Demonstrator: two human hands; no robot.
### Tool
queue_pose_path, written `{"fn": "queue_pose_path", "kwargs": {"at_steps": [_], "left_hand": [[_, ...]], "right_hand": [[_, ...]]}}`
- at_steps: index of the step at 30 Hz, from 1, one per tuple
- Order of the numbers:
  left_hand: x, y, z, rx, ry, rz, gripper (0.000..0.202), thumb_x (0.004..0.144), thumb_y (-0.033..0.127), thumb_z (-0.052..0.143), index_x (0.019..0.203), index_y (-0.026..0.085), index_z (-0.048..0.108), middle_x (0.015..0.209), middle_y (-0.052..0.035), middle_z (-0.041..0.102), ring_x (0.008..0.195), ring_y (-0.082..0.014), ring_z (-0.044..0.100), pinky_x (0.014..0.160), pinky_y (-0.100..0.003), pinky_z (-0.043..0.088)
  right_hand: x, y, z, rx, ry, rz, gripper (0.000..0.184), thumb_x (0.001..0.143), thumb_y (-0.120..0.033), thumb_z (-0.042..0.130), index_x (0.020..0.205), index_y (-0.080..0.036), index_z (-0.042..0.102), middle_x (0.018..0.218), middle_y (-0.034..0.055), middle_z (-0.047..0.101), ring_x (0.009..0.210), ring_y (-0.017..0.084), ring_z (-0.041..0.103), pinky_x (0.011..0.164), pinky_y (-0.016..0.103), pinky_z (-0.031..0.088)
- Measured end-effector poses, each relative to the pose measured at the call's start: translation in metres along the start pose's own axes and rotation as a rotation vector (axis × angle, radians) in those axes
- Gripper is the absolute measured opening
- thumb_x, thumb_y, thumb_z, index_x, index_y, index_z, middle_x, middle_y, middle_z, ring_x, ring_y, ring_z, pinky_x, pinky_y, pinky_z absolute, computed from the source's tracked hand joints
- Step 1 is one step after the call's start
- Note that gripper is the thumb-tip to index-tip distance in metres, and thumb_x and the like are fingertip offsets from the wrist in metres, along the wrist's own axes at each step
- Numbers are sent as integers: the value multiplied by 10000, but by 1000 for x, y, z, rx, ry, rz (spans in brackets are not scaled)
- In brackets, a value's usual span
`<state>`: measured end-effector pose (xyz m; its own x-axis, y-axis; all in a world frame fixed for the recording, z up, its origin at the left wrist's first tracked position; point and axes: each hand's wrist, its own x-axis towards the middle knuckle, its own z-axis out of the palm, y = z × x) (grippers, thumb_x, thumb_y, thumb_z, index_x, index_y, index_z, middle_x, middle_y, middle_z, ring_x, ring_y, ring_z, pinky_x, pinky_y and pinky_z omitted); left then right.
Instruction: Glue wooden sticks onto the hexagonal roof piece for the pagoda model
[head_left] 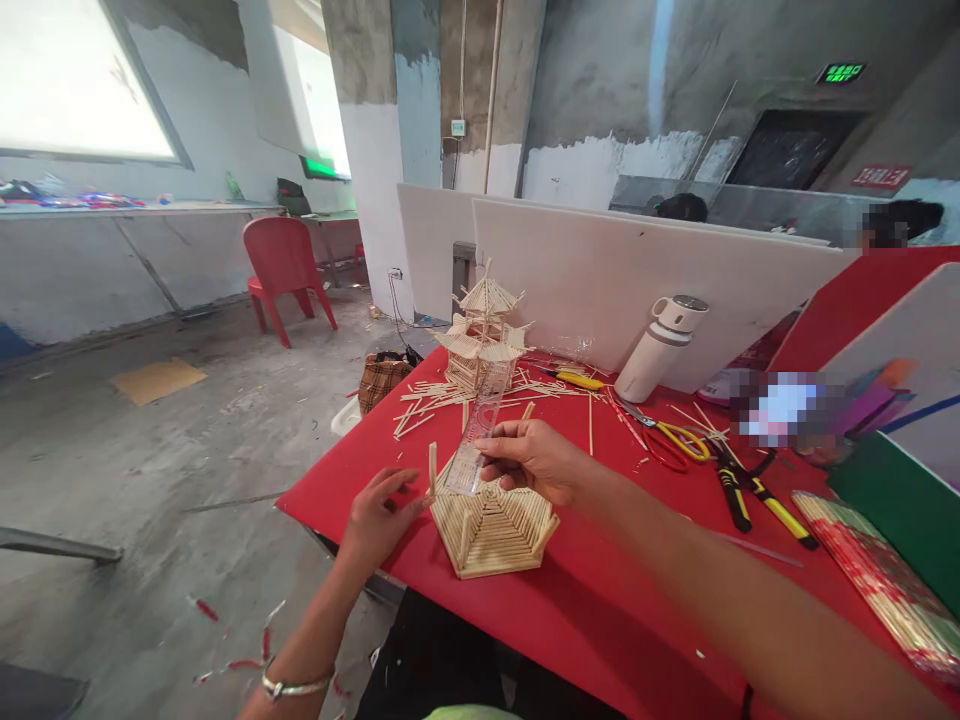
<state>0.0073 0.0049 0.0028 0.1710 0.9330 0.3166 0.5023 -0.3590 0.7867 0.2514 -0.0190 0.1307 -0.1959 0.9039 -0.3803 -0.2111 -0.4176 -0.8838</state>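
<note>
A hexagonal base of wooden sticks [489, 540] lies on the red table in front of me, with short stick posts standing at its corners. My right hand [529, 458] pinches a clear plastic ruler [486, 410], tilted above the far side of the base. At the left corner, my left hand [384, 512] is beside an upright post [433, 468]. Its fingers are curved and apart, holding nothing that I can see; whether the thumb touches the post I cannot tell. Behind the ruler stands a tiered stick pagoda [486, 335], partly hidden by it.
Loose sticks [420, 408] lie around the pagoda. To the right are a yellow utility knife [579, 380], a white bottle [661, 350], yellow-handled scissors [679, 440], pliers [739, 485] and a packet of sticks [874, 570]. White boards [577, 270] stand along the table's back.
</note>
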Motion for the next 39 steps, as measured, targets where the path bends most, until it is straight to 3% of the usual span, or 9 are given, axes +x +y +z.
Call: {"fn": "queue_pose_path", "kwargs": {"at_steps": [5, 10, 20, 28, 39], "left_hand": [[13, -8, 22, -132, -12, 51, 389, 742, 426, 739, 1052, 191, 734, 1089, -82, 717, 968, -224, 680, 769, -292, 556], [13, -9, 23, -156, -73, 45, 277, 822, 367, 658, 1011, 188, 752, 1087, -90, 713, 944, -215, 679, 829, -313, 541], [10, -6, 21, -133, -94, 73, 179, 850, 339, 654, 828, 193, 756, 989, -66, 718, 834, -172, 666, 722, -248, 511], [9, -2, 19, -139, -134, 49, 192, 856, 324, 625, 916, 211, 768, 1016, -72, 717, 871, -186, 670, 753, -263, 520], [9, 0, 17, -119, -147, 52, 183, 866, 303, 609, 883, 207, 763, 1003, -67, 718, 852, -176, 670, 746, -259, 516]], "right_hand": [[19, 0, 8, 21, 26, 70, 79, 833, -111, 690, 783, -109, 629, 673, 25, 687, 531, 99, 676, 399, 130, 501], [29, 3, 12, 27, 38, 97, 52, 852, -90, 659, 804, -102, 644, 684, 30, 694, 559, 100, 690, 420, 126, 520], [38, 6, 16, 19, 104, 88, 59, 834, -102, 680, 798, -114, 634, 673, 27, 690, 554, 105, 687, 416, 133, 517], [42, 1, 13, 84, 197, 24, 82, 814, -118, 696, 764, -117, 630, 647, 25, 683, 530, 98, 669, 421, 142, 515], [43, 3, 8, 82, 195, 20, 39, 817, -117, 674, 802, -120, 637, 638, 10, 671, 537, 93, 658, 432, 150, 518]]}}
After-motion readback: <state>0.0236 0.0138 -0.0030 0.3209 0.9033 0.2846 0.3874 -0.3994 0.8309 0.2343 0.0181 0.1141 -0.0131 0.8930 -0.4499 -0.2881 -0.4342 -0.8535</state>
